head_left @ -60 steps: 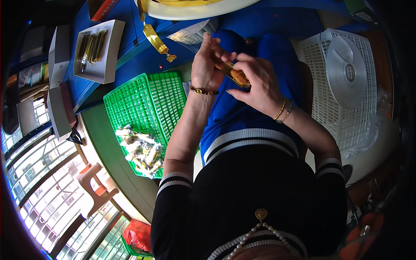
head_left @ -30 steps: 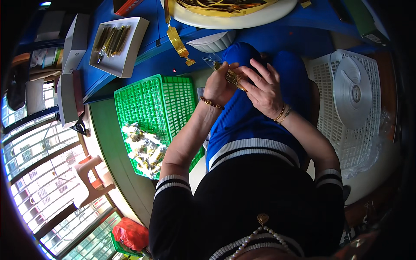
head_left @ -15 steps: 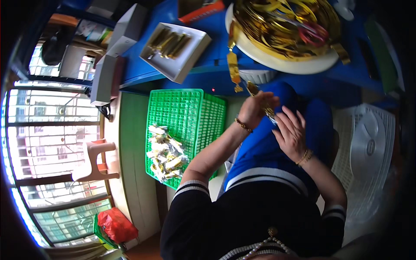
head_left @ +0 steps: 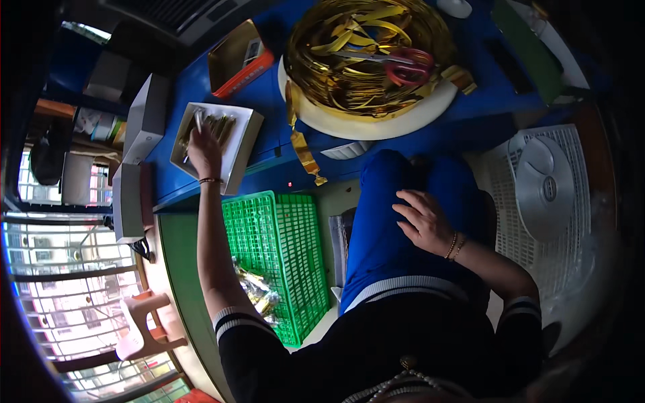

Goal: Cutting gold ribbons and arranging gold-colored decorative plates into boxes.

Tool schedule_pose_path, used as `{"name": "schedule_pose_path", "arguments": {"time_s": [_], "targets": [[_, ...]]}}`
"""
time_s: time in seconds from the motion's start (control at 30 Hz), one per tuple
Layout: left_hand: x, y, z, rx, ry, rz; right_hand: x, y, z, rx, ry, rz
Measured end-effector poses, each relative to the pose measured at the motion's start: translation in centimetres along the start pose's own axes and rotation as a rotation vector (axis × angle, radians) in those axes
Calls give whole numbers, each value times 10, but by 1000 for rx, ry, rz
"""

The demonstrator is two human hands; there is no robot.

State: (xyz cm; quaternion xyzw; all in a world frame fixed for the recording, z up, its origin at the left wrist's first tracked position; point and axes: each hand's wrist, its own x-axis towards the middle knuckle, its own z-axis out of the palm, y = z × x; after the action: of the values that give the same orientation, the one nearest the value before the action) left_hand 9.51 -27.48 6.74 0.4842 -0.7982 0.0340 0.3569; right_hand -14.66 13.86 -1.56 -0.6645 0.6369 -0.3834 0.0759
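Note:
My left hand point(head_left: 203, 153) reaches into a shallow white box point(head_left: 240, 151) on the blue table. Its fingers are closed on a slim shiny packet point(head_left: 199, 119), whose pale end sticks up past the fingertips. Beside the hand, several narrow gold packets point(head_left: 223, 127) lie in the box. My right hand point(head_left: 426, 225) hovers over my blue-trousered lap, fingers apart and holding nothing. A large coil of gold packet strip point(head_left: 336, 94) rests on a white round tray point(head_left: 410, 119), one end of the strip hanging over the table edge. Red-handled scissors point(head_left: 408, 66) lie on the coil.
A green basket point(head_left: 275, 228) with several silver and gold packets point(head_left: 259, 292) stands below the table at left. An orange-red open box point(head_left: 240, 60) sits behind the white box. Right of my legs is a white crate point(head_left: 510, 201) bearing a grey plastic piece point(head_left: 544, 188).
My left hand has left the gold piece over my lap and gone forward left into the white box. My right hand stays over my lap, now without the piece. The view has shifted.

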Motion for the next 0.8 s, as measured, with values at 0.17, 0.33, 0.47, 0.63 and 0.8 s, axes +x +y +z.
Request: {"name": "schedule_pose_path", "arguments": {"time_s": [0.17, 0.33, 0.47, 0.63, 0.8], "targets": [[-3, -8, 22, 272, -201, 36, 16, 15, -32, -15, 131, 15], [-4, 87, 49, -159, -119, 286, 97, 38, -101, -167, 375, -24], [2, 116, 90, -155, -393, 109, 166, 67, -118, -395, 251, -29], [8, 111, 117, -29, -529, -109, 213, 86, -112, -643, -137, 218], [33, 84, 137, -163, -746, -448, 233, 76, -120, -681, -322, 289]]}}
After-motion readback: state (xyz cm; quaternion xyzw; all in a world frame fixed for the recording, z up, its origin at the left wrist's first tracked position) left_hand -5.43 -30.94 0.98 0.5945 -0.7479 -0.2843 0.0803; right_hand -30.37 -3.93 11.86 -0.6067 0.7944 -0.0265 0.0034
